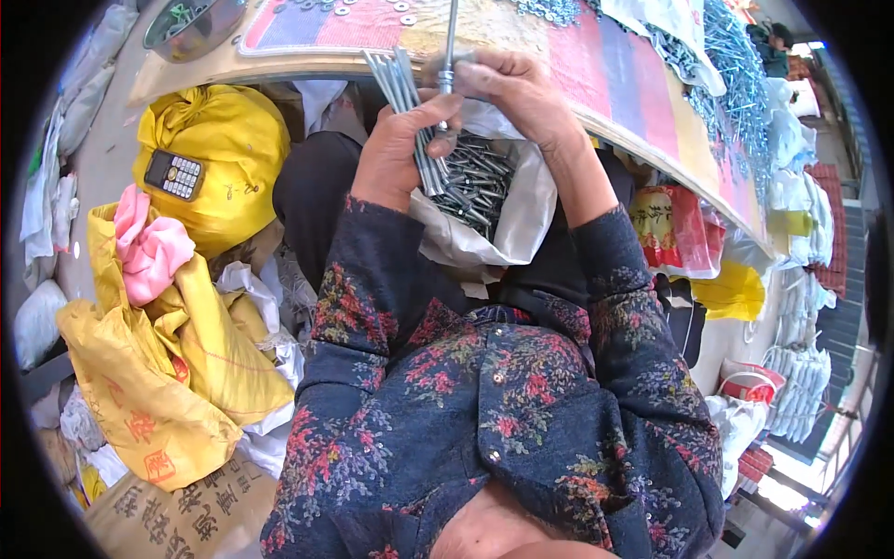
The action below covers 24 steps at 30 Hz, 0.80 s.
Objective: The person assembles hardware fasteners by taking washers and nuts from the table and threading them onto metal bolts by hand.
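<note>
My left hand (402,147) is closed around a bundle of long thin metal rods (395,78), which stick up past the fingers and down below them. Between its thumb and fingertips stands a thicker metal rod (451,42) with a nut-like collar (446,80). It runs up out of the picture, and its lower tip shows under the thumb. My right hand (521,91) is bent in beside the collar, its fingertips smeared by motion, so its grip is unclear. Below both hands, a white sack (531,210) between my knees holds many metal bolts (473,182).
Ahead is a table with a striped cloth (605,70), bearing washers (402,7) and a heap of long screws (731,65). A metal bowl (191,28) stands far left. At my left, a phone (174,175) rests on a yellow sack (223,130); more sacks (168,363) lie nearer.
</note>
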Each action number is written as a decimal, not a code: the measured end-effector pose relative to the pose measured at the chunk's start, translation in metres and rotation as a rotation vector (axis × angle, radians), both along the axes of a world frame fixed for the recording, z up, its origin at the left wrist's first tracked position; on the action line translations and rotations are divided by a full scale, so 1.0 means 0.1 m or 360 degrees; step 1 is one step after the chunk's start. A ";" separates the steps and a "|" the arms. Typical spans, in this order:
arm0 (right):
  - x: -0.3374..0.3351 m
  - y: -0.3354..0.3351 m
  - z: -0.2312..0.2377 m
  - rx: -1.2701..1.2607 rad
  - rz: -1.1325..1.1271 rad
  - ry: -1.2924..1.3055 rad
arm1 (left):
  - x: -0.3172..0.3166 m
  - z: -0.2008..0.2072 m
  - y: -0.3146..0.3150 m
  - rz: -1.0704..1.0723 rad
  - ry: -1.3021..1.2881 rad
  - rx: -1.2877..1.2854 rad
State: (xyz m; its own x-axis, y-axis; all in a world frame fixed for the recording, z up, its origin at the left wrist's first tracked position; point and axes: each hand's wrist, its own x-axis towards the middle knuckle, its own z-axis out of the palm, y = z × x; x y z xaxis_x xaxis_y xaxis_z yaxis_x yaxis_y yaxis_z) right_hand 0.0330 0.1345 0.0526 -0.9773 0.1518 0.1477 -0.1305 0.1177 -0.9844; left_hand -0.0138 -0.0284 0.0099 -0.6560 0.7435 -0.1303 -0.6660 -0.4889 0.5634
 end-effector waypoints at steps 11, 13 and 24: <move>0.23 -0.32 -0.20 0.0745 -0.0586 0.0074 | 0.23 0.12 0.06 0.0370 0.0665 -0.0791; 0.32 -0.27 -0.17 0.0814 -0.0524 0.0098 | 0.24 0.14 -0.01 0.0289 0.0539 -0.0737; 0.70 0.17 -0.28 0.1121 -0.0263 0.0385 | 0.59 -0.10 0.05 -0.0157 0.0160 -0.0303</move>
State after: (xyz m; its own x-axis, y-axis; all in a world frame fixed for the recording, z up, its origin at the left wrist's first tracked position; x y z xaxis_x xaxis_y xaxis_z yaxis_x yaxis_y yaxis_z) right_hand 0.1033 0.1514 0.0243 -0.8783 0.0838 0.4707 -0.2590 0.7441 -0.6158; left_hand 0.0455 -0.0238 0.0002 -0.5983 0.7727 -0.2120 -0.6412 -0.3030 0.7050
